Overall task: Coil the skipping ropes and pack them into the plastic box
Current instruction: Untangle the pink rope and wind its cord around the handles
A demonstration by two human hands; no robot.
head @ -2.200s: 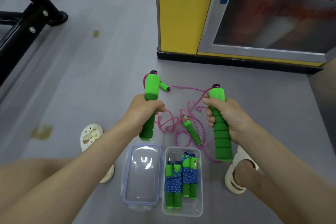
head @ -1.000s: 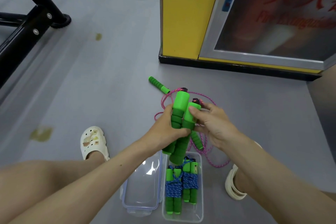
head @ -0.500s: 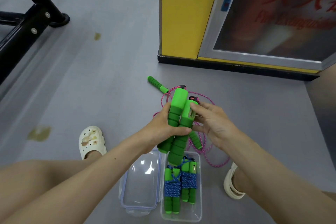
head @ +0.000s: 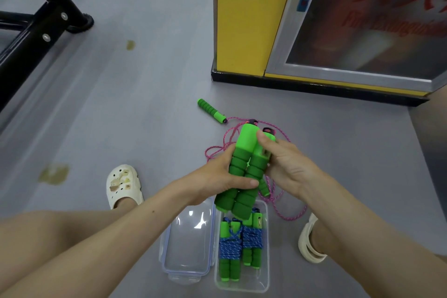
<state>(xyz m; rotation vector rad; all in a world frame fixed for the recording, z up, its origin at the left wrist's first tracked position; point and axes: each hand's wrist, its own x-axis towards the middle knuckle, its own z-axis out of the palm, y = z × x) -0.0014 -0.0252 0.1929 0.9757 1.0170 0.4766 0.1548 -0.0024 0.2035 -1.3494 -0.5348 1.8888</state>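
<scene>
Two bright green ribbed foam handles [head: 244,167] of a skipping rope are pressed side by side, upright and tilted slightly, above the open box. The left hand [head: 217,176] wraps around their lower half, its thumb [head: 242,182] lying across the front of both. The right hand [head: 285,164] cups them from the other side, its fingers [head: 264,140] closed on the upper end of the right handle.

Beyond and below those fingers, the pink braided cord [head: 285,210] lies in loose loops on the grey floor [head: 145,104]; whether all of it belongs to the held pair cannot be told. Another green foam handle [head: 211,111] rests on the floor beyond the fingertips, well apart from them.

Just beneath the hands stands the clear plastic box [head: 266,280], holding two bundles of green handles bound in blue cord [head: 239,243]. Its transparent lid [head: 188,244] lies touching its left side.

The likely trouble is tangling: winding could drag the floor loops into a knot or catch the loose handle. The two handles might also slide apart if the thumb's pressure eases, giving a slack coil too bulky for the space left in the box.
</scene>
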